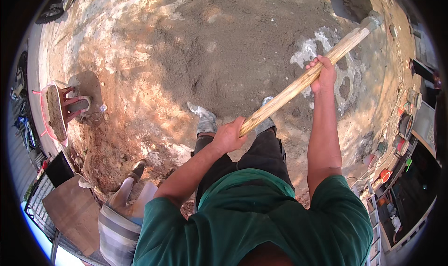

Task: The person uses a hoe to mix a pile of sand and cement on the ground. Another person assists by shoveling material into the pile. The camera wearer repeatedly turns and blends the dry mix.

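Observation:
A broad hoe slants up to the right across the view, its pale wooden handle running from near my knees to the dark metal blade at top right. Around the handle's lower end my left hand is closed. My right hand grips the shaft farther up. Below the hoe spreads grey-brown sand or mortar mix over the ground. A whitish wet patch shows beside my right hand. Both my feet, in grey-smeared footwear, stand at the near edge of the mix.
To the left is a red-framed wheelbarrow loaded with soil. Behind my left side, another person in a striped shirt stands near a brown board. Several buckets and pots line the right edge, by a ladder.

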{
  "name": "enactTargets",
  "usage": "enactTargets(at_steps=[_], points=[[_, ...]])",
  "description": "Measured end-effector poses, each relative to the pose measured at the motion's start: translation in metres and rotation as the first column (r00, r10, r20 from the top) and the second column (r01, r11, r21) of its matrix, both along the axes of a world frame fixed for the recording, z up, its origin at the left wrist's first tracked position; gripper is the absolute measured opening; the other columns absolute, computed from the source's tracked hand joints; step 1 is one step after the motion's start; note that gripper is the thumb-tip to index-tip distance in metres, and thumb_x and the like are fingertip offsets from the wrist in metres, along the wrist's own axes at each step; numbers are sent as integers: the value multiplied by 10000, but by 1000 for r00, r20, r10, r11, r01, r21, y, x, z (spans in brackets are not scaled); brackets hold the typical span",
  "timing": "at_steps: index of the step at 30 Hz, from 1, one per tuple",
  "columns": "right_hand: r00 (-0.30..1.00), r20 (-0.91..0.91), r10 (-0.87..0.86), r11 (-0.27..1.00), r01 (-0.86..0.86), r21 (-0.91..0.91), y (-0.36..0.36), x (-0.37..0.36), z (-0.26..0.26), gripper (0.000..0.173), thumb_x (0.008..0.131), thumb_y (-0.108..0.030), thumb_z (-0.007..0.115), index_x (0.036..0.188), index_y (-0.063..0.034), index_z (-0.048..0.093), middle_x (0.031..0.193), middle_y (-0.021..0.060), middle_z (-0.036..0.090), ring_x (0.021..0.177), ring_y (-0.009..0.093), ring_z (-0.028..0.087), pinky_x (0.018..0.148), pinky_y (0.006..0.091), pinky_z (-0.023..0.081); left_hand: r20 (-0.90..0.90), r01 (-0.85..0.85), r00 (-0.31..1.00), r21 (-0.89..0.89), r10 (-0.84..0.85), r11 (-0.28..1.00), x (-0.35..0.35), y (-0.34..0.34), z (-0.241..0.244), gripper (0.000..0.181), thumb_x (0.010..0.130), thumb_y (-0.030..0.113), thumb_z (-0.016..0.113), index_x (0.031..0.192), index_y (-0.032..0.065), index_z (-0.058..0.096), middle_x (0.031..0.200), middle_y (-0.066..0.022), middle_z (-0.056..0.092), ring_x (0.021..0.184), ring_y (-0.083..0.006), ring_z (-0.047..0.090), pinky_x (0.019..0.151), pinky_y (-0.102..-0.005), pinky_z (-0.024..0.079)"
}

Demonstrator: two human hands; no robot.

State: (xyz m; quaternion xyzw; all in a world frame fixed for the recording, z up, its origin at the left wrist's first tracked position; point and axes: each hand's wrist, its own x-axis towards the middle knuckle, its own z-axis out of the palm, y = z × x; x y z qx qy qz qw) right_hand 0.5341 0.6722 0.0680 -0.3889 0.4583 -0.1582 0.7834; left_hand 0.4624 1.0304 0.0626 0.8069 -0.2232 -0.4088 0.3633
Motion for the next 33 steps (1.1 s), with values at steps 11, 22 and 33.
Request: enactTargets(at_steps=[11,22,33], points=[[708,-272,652,751,-651,105,285,263,-176,215,863,-31,614,1026,78,526,727,102,556,588,198,593,510,343,553,-254,-621,728,150,637,769,79,125,-8,401,806,136,652,1112,-19,446,859,-271,627,734,-424,645,684,-475,517],[4,-410,912,216,-855,472,451,142,-232,365,828,-44,617,1155,57,492,821,135,557,640,226,615,557,394,555,-728,-815,-76,439,681,379,46,176,97,301,907,136,610,1056,6,384,760,-60,497,523,-116,525,438,-271,462],[601,-279,749,616,-479,625,285,74,-218,328,808,-132,666,1057,-45,472,740,126,597,589,233,609,534,375,543,-838,-789,167,202,520,580,67,75,149,606,916,218,696,1304,-12,290,885,-99,565,704,-120,603,495,-266,511]])
